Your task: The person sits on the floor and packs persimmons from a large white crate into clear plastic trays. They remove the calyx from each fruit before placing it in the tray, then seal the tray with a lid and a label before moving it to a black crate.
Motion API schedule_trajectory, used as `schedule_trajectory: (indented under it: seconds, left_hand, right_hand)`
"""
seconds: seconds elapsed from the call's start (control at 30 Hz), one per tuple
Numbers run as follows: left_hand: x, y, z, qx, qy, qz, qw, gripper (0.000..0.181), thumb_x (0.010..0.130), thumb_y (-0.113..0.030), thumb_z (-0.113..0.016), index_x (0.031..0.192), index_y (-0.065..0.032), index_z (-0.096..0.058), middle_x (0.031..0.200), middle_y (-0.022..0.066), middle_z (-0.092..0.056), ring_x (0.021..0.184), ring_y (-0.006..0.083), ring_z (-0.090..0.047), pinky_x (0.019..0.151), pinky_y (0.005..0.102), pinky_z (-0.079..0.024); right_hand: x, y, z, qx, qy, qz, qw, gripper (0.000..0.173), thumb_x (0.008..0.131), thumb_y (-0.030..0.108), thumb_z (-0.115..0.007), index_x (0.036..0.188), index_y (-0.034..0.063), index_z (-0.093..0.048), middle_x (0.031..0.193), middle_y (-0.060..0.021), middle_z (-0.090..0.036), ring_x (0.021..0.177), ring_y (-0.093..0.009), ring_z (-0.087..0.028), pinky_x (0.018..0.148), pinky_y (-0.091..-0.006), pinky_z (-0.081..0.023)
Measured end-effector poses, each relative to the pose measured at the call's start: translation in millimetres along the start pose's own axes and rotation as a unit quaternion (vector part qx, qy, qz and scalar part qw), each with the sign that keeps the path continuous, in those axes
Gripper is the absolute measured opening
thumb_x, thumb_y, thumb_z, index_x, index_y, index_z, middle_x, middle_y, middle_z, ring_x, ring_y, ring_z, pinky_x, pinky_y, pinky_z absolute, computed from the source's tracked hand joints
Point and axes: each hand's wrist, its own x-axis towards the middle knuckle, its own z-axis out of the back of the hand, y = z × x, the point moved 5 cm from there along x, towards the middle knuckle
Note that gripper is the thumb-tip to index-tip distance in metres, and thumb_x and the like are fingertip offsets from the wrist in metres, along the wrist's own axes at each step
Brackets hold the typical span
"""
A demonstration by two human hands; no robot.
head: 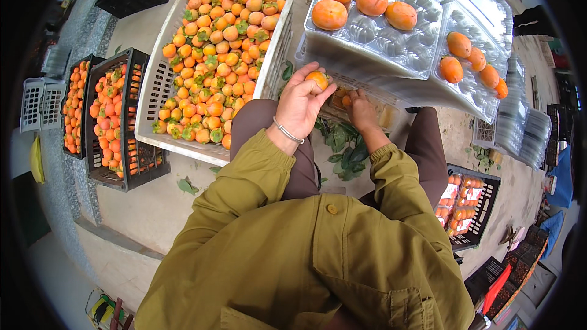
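An orange persimmon (317,80) is held between the thumb and fingers of my left hand (299,103), above my lap. My right hand (363,112) reaches low beneath the stacked trays, its fingers at another orange fruit (347,101); whether it grips that fruit I cannot tell. Left of my knees a big white plastic crate (215,158) is full of persimmons, some with green calyxes. Ahead to the right stands a tall stack of clear plastic clamshell trays (367,30), with several persimmons (372,1) in the cups of the top one. More persimmons (459,44) lie in the adjoining tray.
Two black crates (129,165) of orange fruit stand at the left. Behind my right knee is a black crate (486,206) of filled, labelled packs. Green leaves (348,151) lie on the floor between my legs. More stacked clear trays (523,123) stand at the right.
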Motion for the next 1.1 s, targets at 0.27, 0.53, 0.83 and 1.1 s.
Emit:
schedule_trajectory:
  seconds: [0.27, 0.53, 0.83, 1.1]
  left_hand:
    - [-14, -4, -13, 0.099, 0.012, 0.024, 0.995, 0.039, 0.092, -0.014, -0.058, 0.128, -0.0074, -0.042, 0.108, 0.0097, -0.057, 0.093, 0.026, -0.064, 0.072, 0.0328, -0.055]
    - [-15, -1, -22, 0.098, 0.074, 0.031, 0.992, 0.043, 0.094, -0.014, -0.054, 0.133, -0.0041, -0.04, 0.114, 0.0136, -0.057, 0.099, 0.0265, -0.062, 0.078, 0.0349, -0.055]
    - [-20, -1, -31, 0.153, 0.133, 0.067, 0.977, 0.045, 0.094, -0.017, -0.055, 0.134, -0.0041, -0.038, 0.113, 0.0138, -0.059, 0.094, 0.0251, -0.065, 0.073, 0.0322, -0.056]
    - [-19, 4, -30, 0.174, 0.142, 0.076, 0.971, 0.037, 0.094, -0.021, -0.057, 0.125, -0.0059, -0.045, 0.103, 0.008, -0.061, 0.081, 0.0177, -0.064, 0.064, 0.0265, -0.052]
  right_hand:
    - [-36, 47, 128, 0.054, -0.05, 0.08, 0.994, 0.031, 0.078, 0.003, -0.061, 0.109, 0.0032, -0.054, 0.108, -0.0166, -0.054, 0.093, -0.038, -0.058, 0.076, -0.0431, -0.049]
    - [-61, 114, 318, -0.006, -0.324, 0.212, 0.922, 0.038, 0.075, 0.001, -0.069, 0.11, 0.005, -0.057, 0.107, -0.012, -0.058, 0.093, -0.032, -0.059, 0.08, -0.0384, -0.047]
    - [9, 106, 303, -0.174, -0.288, 0.202, 0.92, 0.027, 0.074, 0.004, -0.067, 0.1, 0.0073, -0.059, 0.098, -0.0087, -0.061, 0.09, -0.028, -0.057, 0.087, -0.0372, -0.039]
    - [-39, 140, 217, 0.147, -0.084, 0.23, 0.958, 0.037, 0.075, 0.004, -0.068, 0.111, 0.0044, -0.058, 0.107, -0.0116, -0.058, 0.097, -0.033, -0.058, 0.079, -0.0375, -0.049]
